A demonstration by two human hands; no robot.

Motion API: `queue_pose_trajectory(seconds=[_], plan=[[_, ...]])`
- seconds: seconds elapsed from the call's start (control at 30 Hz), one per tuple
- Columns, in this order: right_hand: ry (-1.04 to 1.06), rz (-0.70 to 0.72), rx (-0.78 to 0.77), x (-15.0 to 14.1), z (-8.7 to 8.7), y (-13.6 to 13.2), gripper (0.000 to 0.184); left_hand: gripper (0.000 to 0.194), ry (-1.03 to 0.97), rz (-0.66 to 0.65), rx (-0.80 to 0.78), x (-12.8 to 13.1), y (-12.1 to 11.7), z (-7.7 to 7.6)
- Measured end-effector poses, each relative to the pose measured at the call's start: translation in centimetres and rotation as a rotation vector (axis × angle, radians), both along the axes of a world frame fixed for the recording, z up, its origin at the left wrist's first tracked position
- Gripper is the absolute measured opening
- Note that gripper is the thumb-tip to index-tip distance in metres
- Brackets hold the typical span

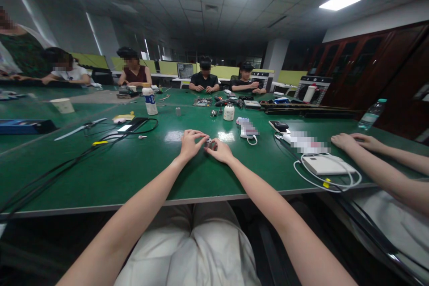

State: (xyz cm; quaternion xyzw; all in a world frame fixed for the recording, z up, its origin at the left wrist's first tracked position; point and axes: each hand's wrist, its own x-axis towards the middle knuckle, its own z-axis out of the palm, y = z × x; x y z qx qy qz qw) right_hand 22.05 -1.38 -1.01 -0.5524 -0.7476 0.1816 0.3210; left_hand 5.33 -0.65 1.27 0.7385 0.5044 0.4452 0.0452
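A small silvery metal cylinder [208,143] stands on the green tabletop between my two hands, close to the front of the table. From the left, my left hand [191,144] reaches over with its fingertips at the top of the cylinder. My right hand [221,150] pinches its right side between thumb and fingers. The fingers cover much of it, so its finer details do not show. A similar metal cylinder [178,111] stands farther back to the left. Beyond my hands are more small metal parts [213,113] beside a white round jar [229,111].
Left of me lie black cables [83,154], a phone-like black device [133,124] and a key [142,137]. A bottle [149,100] stands behind them. To the right are a white power bank [330,165] with cables and a neighbour's hands [345,141]. Several people sit opposite.
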Motion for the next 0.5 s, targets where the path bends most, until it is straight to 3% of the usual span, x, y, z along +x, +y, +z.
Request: queue_pose_trajectory(seconds=[0.5], plan=[[-0.013,0.005,0.005,0.0,0.0,0.1,0.03,0.027,-0.048,-0.087,-0.163,0.5,0.9,-1.3]])
